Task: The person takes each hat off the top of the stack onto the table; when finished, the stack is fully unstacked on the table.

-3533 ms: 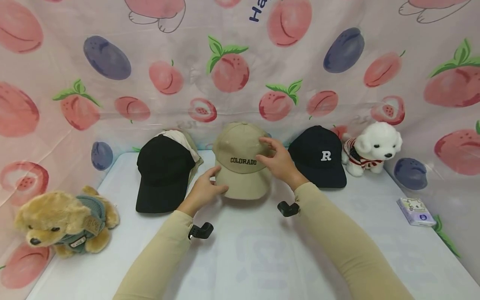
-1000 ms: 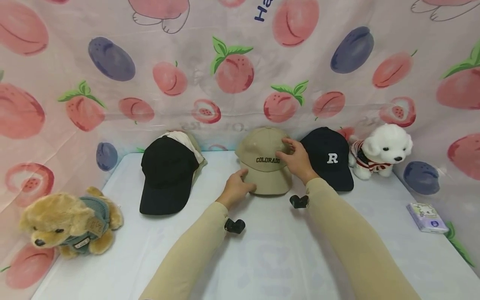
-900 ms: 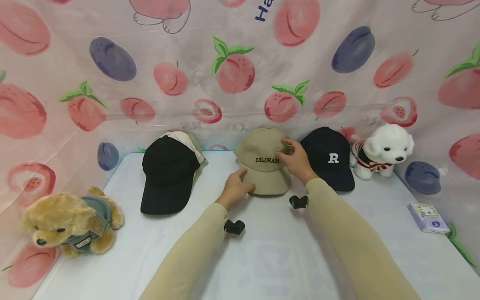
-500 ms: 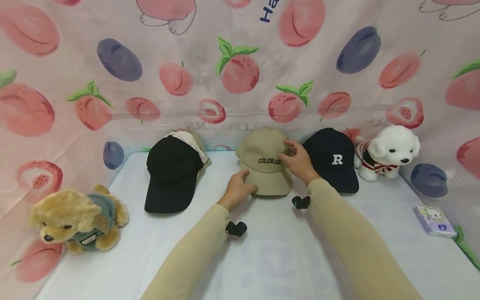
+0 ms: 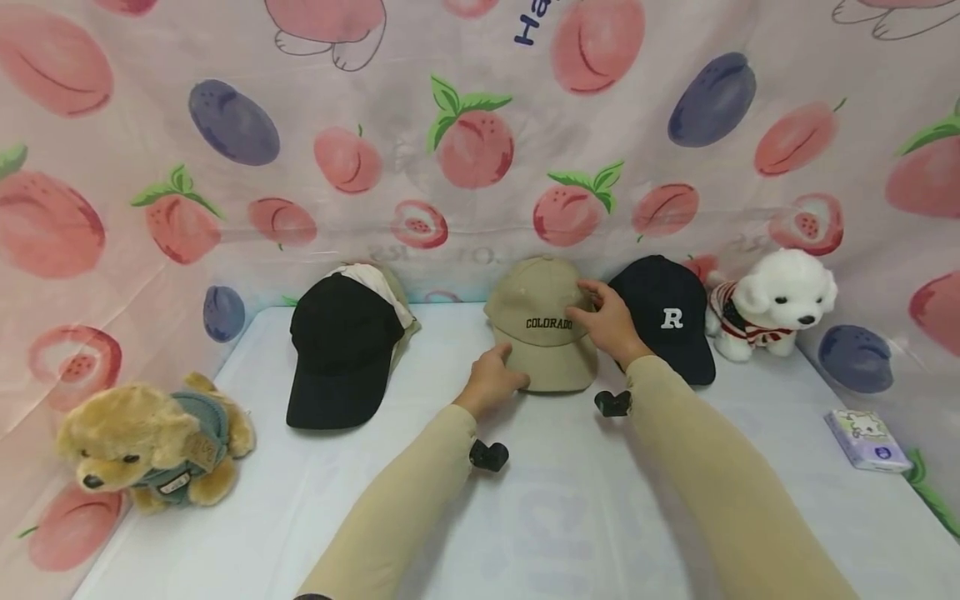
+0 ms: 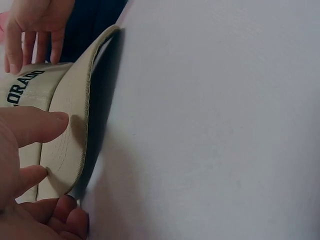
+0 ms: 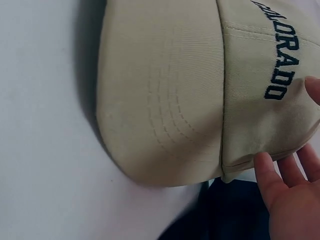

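Observation:
A beige baseball cap [image 5: 540, 287] with COLORADO stitched across its front sits on the white table near the back, brim toward me. My left hand [image 5: 491, 382] holds the left side of its brim. In the left wrist view the thumb [image 6: 47, 125] lies over the brim, with other fingers curled at its edge. My right hand [image 5: 611, 325] holds the right side of the crown; in the right wrist view its fingertips [image 7: 264, 162] touch the crown's lower side, and the thumb is partly out of frame. A navy cap [image 5: 660, 292] marked R stands just right, partly behind this hand.
A black cap [image 5: 341, 358] leans against lighter caps [image 5: 405, 312] at left. A tan plush dog [image 5: 135, 433] stands front left, a white plush dog [image 5: 783, 287] back right. A tissue pack [image 5: 866, 440] lies near the right edge; a fruit-print curtain [image 5: 480, 50] hangs behind.
Over the last seconds the beige cap has moved right, toward the navy cap, with both hands on it. Since half a second ago it has slid slightly further right. The other things stayed put.

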`<move>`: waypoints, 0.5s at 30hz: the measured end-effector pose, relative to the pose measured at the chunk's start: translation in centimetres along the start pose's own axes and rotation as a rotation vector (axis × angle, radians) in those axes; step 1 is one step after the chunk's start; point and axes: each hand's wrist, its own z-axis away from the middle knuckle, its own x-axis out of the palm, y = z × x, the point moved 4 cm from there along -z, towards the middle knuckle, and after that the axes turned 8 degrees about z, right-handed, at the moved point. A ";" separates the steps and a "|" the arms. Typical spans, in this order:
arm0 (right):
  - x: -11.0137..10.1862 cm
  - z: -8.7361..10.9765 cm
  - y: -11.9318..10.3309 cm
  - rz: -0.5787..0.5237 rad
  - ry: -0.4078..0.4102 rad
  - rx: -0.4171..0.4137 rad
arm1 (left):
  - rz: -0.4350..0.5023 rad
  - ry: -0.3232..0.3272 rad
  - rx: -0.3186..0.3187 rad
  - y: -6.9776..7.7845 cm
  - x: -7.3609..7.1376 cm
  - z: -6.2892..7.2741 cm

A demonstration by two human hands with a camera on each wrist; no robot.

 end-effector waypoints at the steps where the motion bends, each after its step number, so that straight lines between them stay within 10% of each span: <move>1: -0.1 0.0 0.0 0.004 -0.002 0.001 | -0.007 -0.001 -0.004 0.0 0.1 -0.1; 15: -0.7 -0.2 0.5 0.062 0.003 0.008 | 0.002 -0.024 0.037 0.3 0.6 -0.9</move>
